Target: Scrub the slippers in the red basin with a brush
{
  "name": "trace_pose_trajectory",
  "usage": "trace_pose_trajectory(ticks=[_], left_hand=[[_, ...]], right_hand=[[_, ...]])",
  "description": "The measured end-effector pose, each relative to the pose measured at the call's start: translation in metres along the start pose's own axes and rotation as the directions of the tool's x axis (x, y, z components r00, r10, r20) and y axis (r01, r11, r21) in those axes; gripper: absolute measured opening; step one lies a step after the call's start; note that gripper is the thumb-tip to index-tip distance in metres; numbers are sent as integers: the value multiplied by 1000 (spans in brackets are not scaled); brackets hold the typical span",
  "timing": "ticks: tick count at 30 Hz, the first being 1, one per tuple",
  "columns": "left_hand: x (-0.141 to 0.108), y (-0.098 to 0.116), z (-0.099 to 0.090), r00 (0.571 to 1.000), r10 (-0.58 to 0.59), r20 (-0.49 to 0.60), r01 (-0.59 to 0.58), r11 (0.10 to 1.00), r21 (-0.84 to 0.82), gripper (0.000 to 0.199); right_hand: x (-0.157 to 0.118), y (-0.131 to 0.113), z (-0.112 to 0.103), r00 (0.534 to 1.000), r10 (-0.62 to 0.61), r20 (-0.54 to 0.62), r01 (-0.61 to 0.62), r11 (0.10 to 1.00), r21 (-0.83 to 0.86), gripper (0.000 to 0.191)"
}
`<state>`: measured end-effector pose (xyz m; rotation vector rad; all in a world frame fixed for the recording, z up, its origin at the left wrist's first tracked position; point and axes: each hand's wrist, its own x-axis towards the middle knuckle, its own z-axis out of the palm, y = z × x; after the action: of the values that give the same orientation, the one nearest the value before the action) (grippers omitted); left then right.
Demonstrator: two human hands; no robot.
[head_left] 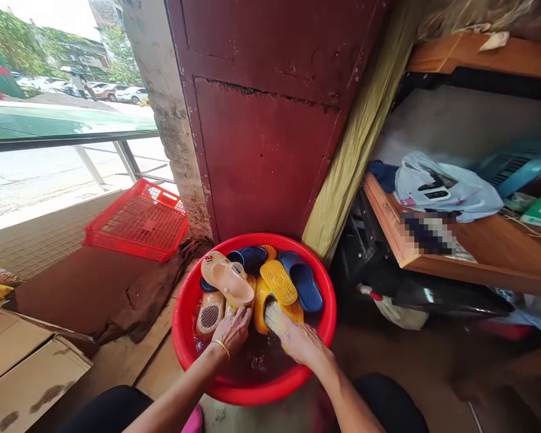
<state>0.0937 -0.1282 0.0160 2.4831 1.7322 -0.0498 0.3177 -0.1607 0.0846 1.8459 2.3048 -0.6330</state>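
A red basin point(253, 395) holds dark water and a pile of clogs. My left hand point(232, 329), wearing a gold bangle, is closed at the lower end of a tan clog point(228, 278). What its fingers grip is hidden. My right hand point(303, 343) grips a brush point(275, 317) with whitish bristles, set against the opening of a yellow clog point(262, 304). Beside that lies another yellow clog point(279, 282), sole up. Blue clogs point(307, 287) rest toward the back and right rim. Another tan clog point(210, 314) shows its patterned sole at the left.
Behind the basin stands a dark red door point(261, 156). A red plastic crate point(137, 219) sits at the left, with cardboard boxes point(27, 373) nearer. On the right, a wooden shelf point(487, 273) carries a plastic bag point(446, 186). A yellowish cloth point(356, 156) hangs beside the door.
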Motion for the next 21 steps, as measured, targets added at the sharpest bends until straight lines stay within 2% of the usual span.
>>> trace_pose_trajectory(ticks=[4, 8, 12, 16, 21], left_hand=[[-10, -9, 1, 998, -38, -55, 38, 999, -1, 48], [-16, -14, 14, 995, -43, -87, 50, 995, 83, 59], [-7, -19, 21, 983, -92, -158, 109, 988, 105, 65], [3, -17, 10, 986, -88, -144, 97, 994, 52, 58], [-3, -10, -17, 978, -123, -166, 89, 976, -198, 49]], right_hand=[[-2, 2, -3, 1000, 22, 17, -23, 999, 22, 57], [-5, 0, -5, 1000, 9, 15, -10, 998, 60, 60], [-12, -1, -8, 999, -27, -32, 31, 994, 108, 61], [-13, 3, -5, 997, -18, -78, 32, 984, 173, 57], [-5, 8, 1, 997, 11, -75, -1, 992, 130, 62]])
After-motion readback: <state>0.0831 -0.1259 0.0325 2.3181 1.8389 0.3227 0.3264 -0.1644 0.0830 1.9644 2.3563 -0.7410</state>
